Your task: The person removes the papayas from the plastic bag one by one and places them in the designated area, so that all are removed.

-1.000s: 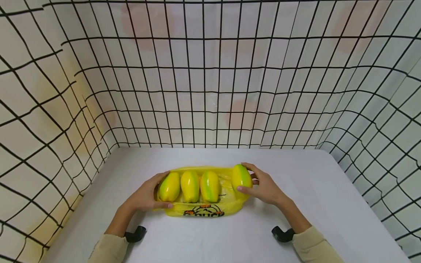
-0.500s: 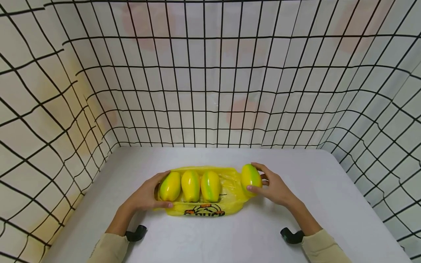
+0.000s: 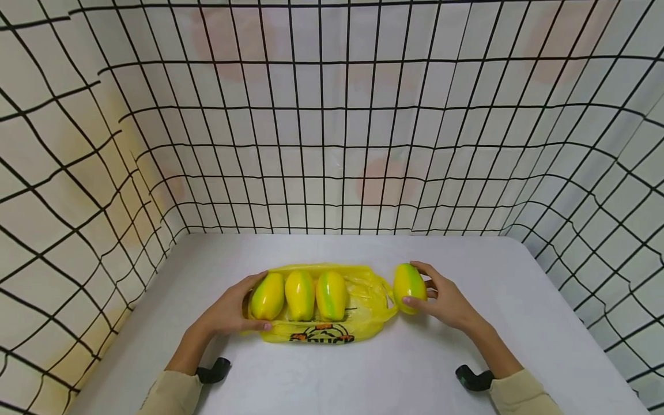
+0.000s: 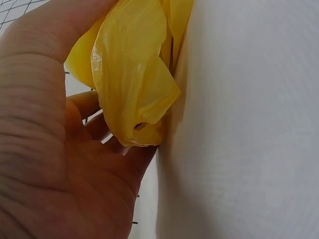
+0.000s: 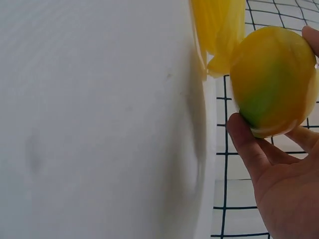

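1. As I view the station remotely, I log one right hand [image 3: 443, 300], pinching a held fruit [image 3: 409, 286], yellow with green, between thumb and fingers.
2. Held fruit: just beyond the right end of a yellow bag [image 3: 365, 297]; the right wrist view shows a gap between it and the table [image 3: 337, 374]. Whether it touches the bag, I cannot tell.
3. One left hand [image 3: 233, 305], thumb at the near side and fingers at the far side, gripping the bag's left end.
4. Yellow bag: thin, crumpled, lying on the table, black and orange print on its near side.
5. Three like fruits on the bag, in a row: left fruit [image 3: 268, 297], tilted, within the left hand's span; middle fruit [image 3: 300, 295]; right fruit [image 3: 332, 295].
6. Surround: white wall with black grid [image 3: 322, 146].
7. Two beige sleeves [image 3: 173, 392], one per arm.
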